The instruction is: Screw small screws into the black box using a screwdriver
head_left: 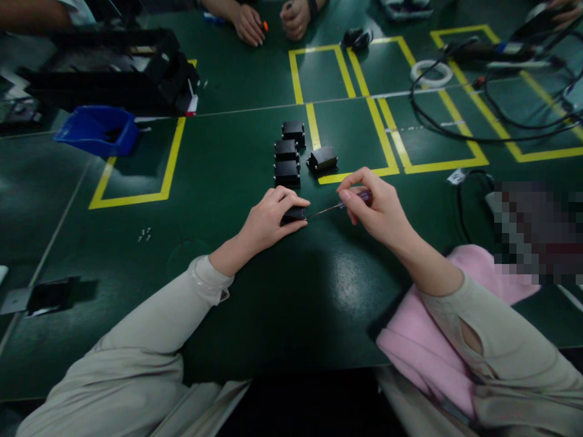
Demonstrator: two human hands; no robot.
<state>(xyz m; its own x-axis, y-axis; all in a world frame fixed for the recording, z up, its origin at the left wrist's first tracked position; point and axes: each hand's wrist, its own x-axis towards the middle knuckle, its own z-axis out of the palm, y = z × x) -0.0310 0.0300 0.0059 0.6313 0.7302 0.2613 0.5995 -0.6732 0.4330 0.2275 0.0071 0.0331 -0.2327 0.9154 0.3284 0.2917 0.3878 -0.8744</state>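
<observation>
My left hand [276, 217] is closed around a small black box [294, 215], pressing it to the green table with thumb and fingers. In my right hand [371, 197] is a screwdriver [363, 196] with a dark purplish handle, held between thumb and fingers. Its thin shaft points left, and the tip meets the right end of the box, by my left fingertips. Just beyond, several like boxes stand in a column, the nearest being a black box [286, 173]. Another black box [322, 158] lies apart to the right, with bright screw ends at its sides.
Several small screws [144, 233] lie to the left. A blue bin [98, 130] stands before a black rack [109, 73]. Pink cloth [423, 346] lies under my right forearm. Black cables [455, 136] and a white tape ring [431, 73] are at right. Another person's hands [273, 23] rest across the table.
</observation>
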